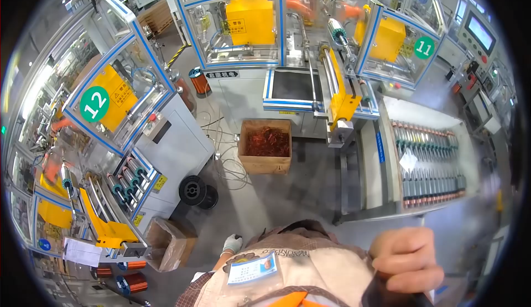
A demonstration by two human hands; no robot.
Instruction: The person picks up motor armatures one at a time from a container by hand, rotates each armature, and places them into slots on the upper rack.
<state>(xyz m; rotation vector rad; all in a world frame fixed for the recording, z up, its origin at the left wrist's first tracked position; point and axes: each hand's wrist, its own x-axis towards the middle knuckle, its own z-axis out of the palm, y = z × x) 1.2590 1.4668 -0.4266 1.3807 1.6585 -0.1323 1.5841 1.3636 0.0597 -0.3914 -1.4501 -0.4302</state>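
My right hand is raised at the lower right in front of my body, bare, with its fingers curled closed; whatever is in it is too small or hidden to name. It appears nearest to the rack of metal shafts with green and copper-coloured parts. Low at my left side hangs my left hand in a pale glove, small in the view. Its fingers do not show clearly, and nothing is visibly held in it. Between the hands are my apron and a badge.
A cardboard box of reddish scrap stands on the floor ahead, near loose cables and black spools. Machine 12 is at the left, machine 11 at the upper right. Another open carton sits at the lower left.
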